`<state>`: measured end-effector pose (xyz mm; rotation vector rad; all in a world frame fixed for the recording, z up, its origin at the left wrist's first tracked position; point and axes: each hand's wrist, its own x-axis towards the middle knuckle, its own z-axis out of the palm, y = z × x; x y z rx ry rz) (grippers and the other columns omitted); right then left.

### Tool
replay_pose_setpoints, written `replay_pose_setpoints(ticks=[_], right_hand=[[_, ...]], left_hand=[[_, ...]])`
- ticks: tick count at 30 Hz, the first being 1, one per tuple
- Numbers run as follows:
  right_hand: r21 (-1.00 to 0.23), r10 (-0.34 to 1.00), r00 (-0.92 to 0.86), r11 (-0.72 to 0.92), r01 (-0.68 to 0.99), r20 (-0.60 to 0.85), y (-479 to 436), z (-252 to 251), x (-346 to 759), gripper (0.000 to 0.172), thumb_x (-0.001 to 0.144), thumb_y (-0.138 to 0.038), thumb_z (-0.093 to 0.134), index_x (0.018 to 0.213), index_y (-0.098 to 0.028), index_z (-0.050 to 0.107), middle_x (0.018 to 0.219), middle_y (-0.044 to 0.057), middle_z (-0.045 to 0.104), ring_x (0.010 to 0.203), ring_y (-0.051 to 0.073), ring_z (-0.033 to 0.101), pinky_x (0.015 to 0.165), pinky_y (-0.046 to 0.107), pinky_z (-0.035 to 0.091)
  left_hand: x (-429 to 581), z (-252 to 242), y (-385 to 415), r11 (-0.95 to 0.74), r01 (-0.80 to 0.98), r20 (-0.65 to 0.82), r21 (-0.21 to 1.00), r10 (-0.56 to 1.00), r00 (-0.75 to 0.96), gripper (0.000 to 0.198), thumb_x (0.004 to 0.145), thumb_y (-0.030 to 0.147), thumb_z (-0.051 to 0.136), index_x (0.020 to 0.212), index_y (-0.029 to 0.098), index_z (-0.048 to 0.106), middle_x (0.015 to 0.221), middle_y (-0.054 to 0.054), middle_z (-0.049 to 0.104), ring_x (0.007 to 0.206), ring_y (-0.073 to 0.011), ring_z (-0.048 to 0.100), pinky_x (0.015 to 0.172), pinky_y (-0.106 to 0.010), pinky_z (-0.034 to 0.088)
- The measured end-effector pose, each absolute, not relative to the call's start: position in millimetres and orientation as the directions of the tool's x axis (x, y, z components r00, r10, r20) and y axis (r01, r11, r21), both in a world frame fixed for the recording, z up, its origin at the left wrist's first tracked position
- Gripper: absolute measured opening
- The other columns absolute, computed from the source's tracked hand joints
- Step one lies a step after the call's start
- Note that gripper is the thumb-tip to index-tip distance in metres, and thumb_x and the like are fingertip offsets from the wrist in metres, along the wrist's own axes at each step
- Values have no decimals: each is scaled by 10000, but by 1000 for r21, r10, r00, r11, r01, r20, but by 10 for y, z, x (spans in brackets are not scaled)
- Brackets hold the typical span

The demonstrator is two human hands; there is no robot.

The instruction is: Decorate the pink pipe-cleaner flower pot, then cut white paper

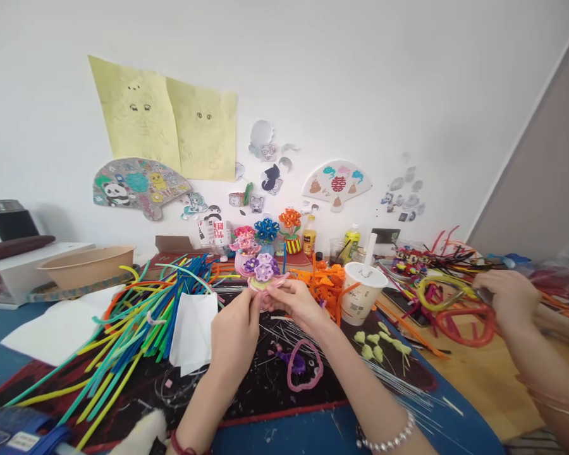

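My left hand and my right hand are raised together above the black mat. Both pinch a small pipe-cleaner flower piece with purple blossoms on a pink base. The left fingers close on its left side, the right fingers on its lower right. Under my hands on the mat lies a pink pipe-cleaner loop with a purple bit beside it.
A pile of coloured pipe cleaners and white paper lie at left. A lidded paper cup with a straw stands right of my hands, by orange pipe cleaners. Another person's hand works at far right. Finished flower pots line the wall.
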<state>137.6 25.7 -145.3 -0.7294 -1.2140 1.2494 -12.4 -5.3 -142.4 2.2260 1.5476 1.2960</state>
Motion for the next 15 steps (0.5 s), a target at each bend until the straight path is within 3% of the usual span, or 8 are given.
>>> replay_pose_setpoints(ticks=[4, 6, 7, 9, 12, 15], right_hand=[[-905, 929, 31, 368, -213, 370, -45, -1250, 1362, 303, 716, -448, 776, 736, -151, 714, 666, 40, 712, 640, 189, 666, 720, 340, 546], [-882, 899, 124, 437, -175, 421, -410, -1208, 1502, 236, 782, -407, 734, 789, -172, 713, 820, 54, 729, 764, 189, 669, 812, 335, 521], [-864, 872, 190, 481, -150, 452, -638, -1232, 1615, 215, 813, -396, 705, 819, -181, 713, 902, 62, 721, 816, 189, 659, 802, 320, 518], [-797, 719, 483, 600, -68, 501, -1119, -1385, 1909, 179, 804, -372, 711, 828, -197, 692, 879, 50, 689, 732, 162, 619, 653, 277, 516], [-857, 500, 813, 516, -4, 297, -1661, -1783, 2394, 259, 702, -368, 788, 804, -191, 627, 698, -3, 602, 536, 114, 508, 450, 225, 434], [-925, 352, 927, 379, -14, 130, -1786, -2108, 2729, 374, 650, -407, 814, 829, -197, 561, 600, -48, 531, 423, 88, 402, 363, 219, 361]], left_hand=[[-142, -1406, -32, -441, 666, 556, 602, 830, 47, 436, 970, 416, 276, 711, 218, 564, 574, 17, 610, 515, -145, 572, 552, -247, 340], [-136, -1402, -23, -443, 657, 553, 611, 832, 47, 458, 967, 429, 278, 680, 217, 563, 556, 18, 605, 508, -137, 564, 546, -241, 337], [-126, -1404, -22, -448, 657, 552, 606, 832, 58, 452, 960, 426, 296, 653, 215, 554, 547, 16, 601, 506, -135, 557, 543, -239, 332], [-94, -1416, -32, -463, 664, 548, 587, 831, 95, 442, 946, 404, 330, 594, 212, 515, 529, 11, 591, 495, -130, 541, 533, -238, 314], [-46, -1439, -65, -479, 680, 542, 555, 829, 141, 419, 938, 363, 347, 576, 209, 492, 536, -1, 599, 504, -130, 544, 526, -240, 291], [-30, -1450, -94, -487, 694, 533, 530, 828, 174, 385, 934, 320, 358, 599, 206, 508, 548, -7, 614, 500, -129, 547, 522, -242, 276]])
